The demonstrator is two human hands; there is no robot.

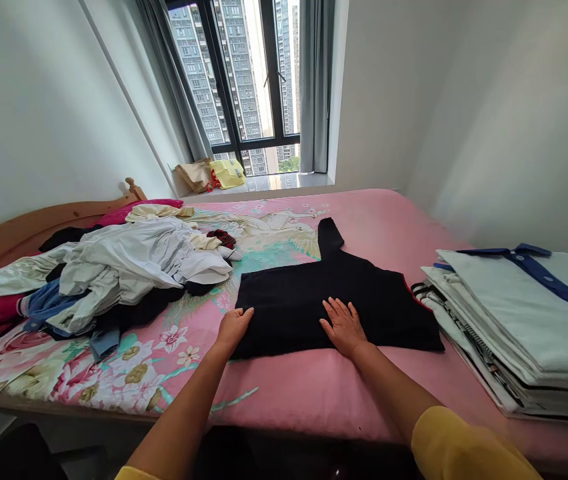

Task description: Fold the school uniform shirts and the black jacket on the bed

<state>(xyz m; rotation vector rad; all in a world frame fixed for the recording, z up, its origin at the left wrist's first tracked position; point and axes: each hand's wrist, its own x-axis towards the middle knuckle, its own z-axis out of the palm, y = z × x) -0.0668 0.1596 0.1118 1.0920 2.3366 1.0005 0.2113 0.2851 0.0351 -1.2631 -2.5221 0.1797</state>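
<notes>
A black garment (344, 293) lies partly folded on the pink flowered bed (314, 387), one sleeve sticking out toward the window. My left hand (234, 328) grips the garment's left edge with curled fingers. My right hand (344, 327) lies flat on the garment's near middle, fingers stretched out and apart, holding nothing.
A heap of unfolded clothes (124, 273) covers the bed's left side. A stack of folded garments (524, 320), topped by a white shirt with a blue collar, sits at the right. Bags (211, 175) rest on the window sill beyond. A wooden headboard (39, 227) runs along the left wall.
</notes>
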